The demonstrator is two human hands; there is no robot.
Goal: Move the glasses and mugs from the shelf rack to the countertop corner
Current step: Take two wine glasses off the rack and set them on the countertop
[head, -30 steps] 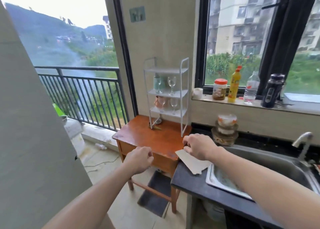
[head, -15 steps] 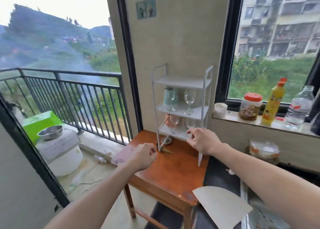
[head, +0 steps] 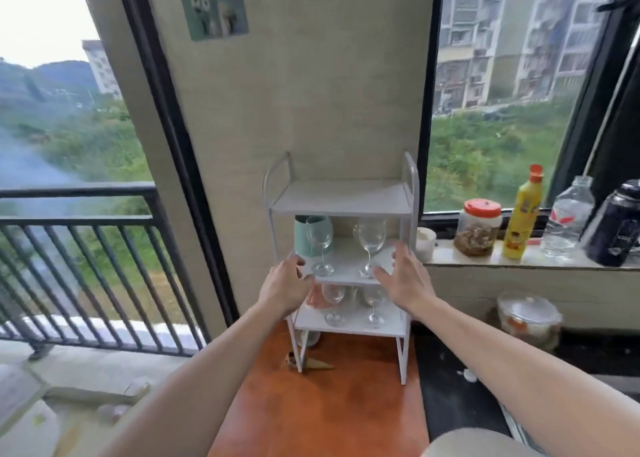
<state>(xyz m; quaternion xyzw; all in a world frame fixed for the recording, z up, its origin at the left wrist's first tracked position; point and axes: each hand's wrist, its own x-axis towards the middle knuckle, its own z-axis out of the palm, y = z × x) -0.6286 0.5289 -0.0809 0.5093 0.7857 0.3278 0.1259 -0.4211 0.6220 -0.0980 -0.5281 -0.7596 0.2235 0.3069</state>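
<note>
A white three-tier shelf rack (head: 341,198) stands on a small wooden table (head: 322,404) against the wall. Its middle tier holds a teal mug (head: 300,238) and two wine glasses, one on the left (head: 319,245) and one on the right (head: 371,243). The bottom tier holds a pink mug (head: 317,299), partly hidden, and two more wine glasses (head: 334,304) (head: 374,306). My left hand (head: 285,285) reaches the middle tier's left front edge, fingers loosely curled, holding nothing. My right hand (head: 403,278) is spread open at the tier's right front, close to the right glass.
The black countertop (head: 450,397) lies right of the table. The windowsill holds a white cup (head: 425,243), a red-lidded jar (head: 479,228), a yellow bottle (head: 523,214), a water bottle (head: 568,219) and a dark flask (head: 614,224). A lidded container (head: 528,320) sits below. A balcony railing (head: 76,249) is left.
I have moved closer to the rack. Both hands rose from table height to the middle tier, and the right hand opened its fingers.
</note>
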